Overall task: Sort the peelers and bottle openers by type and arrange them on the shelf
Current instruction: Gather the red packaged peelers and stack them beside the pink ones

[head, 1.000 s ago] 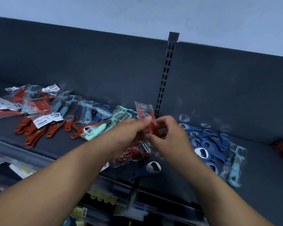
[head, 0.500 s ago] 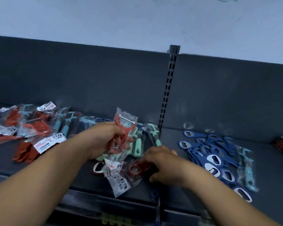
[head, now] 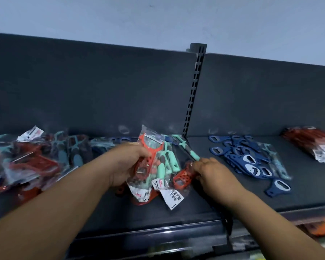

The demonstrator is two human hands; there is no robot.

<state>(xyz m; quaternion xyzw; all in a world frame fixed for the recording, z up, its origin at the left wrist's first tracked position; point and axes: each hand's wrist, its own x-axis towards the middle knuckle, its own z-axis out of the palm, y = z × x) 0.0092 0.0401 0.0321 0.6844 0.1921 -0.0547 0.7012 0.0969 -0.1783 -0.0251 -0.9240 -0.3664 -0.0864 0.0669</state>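
Progress: judged partway. Two groups on the right look gathered; the left and centre of the shelf (head: 308,186) are unsorted.
Far left: mixed heap (head: 32,160) of bagged red and teal peelers, colours overlapping, labels at all angles. Judged as the bulk of the work left.
Left hand (head: 128,164): raised just above the shelf, at the right end of the heap.
Left fingers (head: 142,150): curled round a bagged red peeler (head: 148,156), gripping its handle through the bag. The head points up and back.
Centre lot: teal peelers (head: 167,164) in bags, lying behind and under the held bag. White labels spill toward the shelf front.
Right fingers (head: 199,166): bunched together, pinching the edge of a second red peeler (head: 182,178), bagged and lying on the shelf.
Right hand (head: 212,175): low on the shelf, just right of the centre lot, below the slotted upright (head: 194,94).
Right of upright: blue bottle openers (head: 240,156), unbagged and gathered in one loose pile. A stray teal peeler (head: 275,162) in a bag lies at the pile's right edge, and a lone blue opener (head: 278,187) sits just in front.
Far right: red packaged stack (head: 311,143), fairly neat; type cannot be told.
Remaining, as judged: split the heap by type, join both red peelers in hand to their kind, pull the teal stray from the openers.
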